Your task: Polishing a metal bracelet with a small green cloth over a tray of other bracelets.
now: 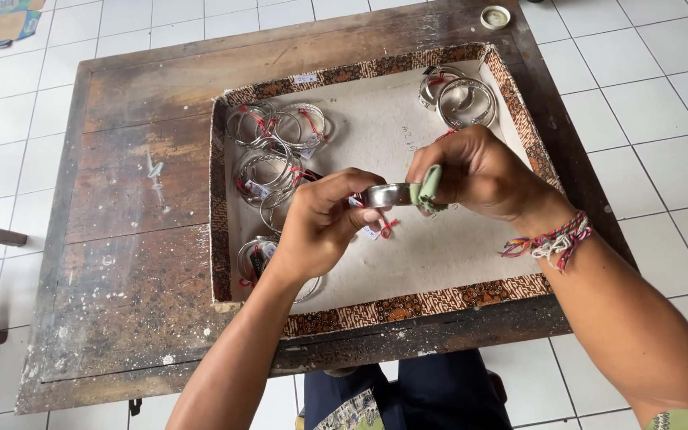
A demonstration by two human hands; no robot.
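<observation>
- the silver bangle [388,194] is held in the air above the middle of the shallow tray [408,306], so a slip would likely drop it onto the tray's pale lining, or onto the other bangles lying there.
- its red string tag [385,229] dangles below the fingers and could, i judge, snag if the band is turned.
- the green cloth [426,189] is only a small wad, so it might slide off the metal under pressure.
- the left hand [324,227] is curled nearly closed, fingertips pinching the bangle's left side, above the tray's centre.
- the right hand [479,171] is closed around the cloth, pressing it to the bangle's right edge; a woven bracelet [555,241] sits at the wrist, over the tray's right border.
- bundles of tied bangles [276,151] lie in the tray's left part, and another pair [459,95] at its far right corner.
- a small round cap [494,17] rests on the wooden table [145,239] beyond the tray.
</observation>
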